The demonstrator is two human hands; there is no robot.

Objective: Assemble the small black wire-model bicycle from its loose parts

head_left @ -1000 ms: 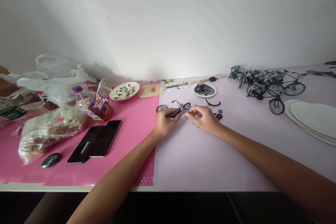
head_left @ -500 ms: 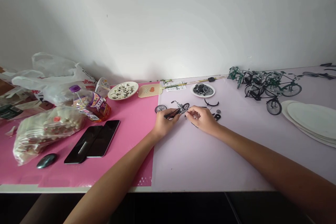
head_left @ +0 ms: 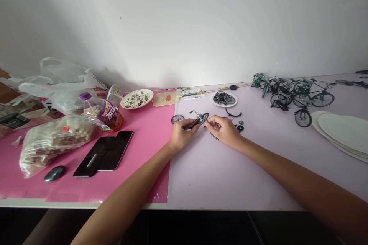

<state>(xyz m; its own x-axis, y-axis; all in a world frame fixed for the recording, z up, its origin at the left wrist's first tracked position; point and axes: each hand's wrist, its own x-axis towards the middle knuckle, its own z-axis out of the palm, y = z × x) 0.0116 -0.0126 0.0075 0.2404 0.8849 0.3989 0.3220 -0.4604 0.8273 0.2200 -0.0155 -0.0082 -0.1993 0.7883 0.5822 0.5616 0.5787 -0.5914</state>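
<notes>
Behind the bench (head_left: pixel 230 176), covered in glossy pink and pale lilac sheets, rose a smooth white wall (head_left: pixel 184 26). From my head view, my left grip (head_left: pixel 181 136) pinched a small black-and-silver model bicycle (head_left: pixel 199 116) above the seam between those sheets. My right grip (head_left: pixel 223 129) had its fingertips drawn in beside the bicycle's spoked front wheel (head_left: pixel 205 116); whether they pinched a part, I could not tell. Beyond lay a curved black strip (head_left: pixel 233 115) and an oval white plate (head_left: pixel 211 100) of black wheels (head_left: pixel 224 98).
</notes>
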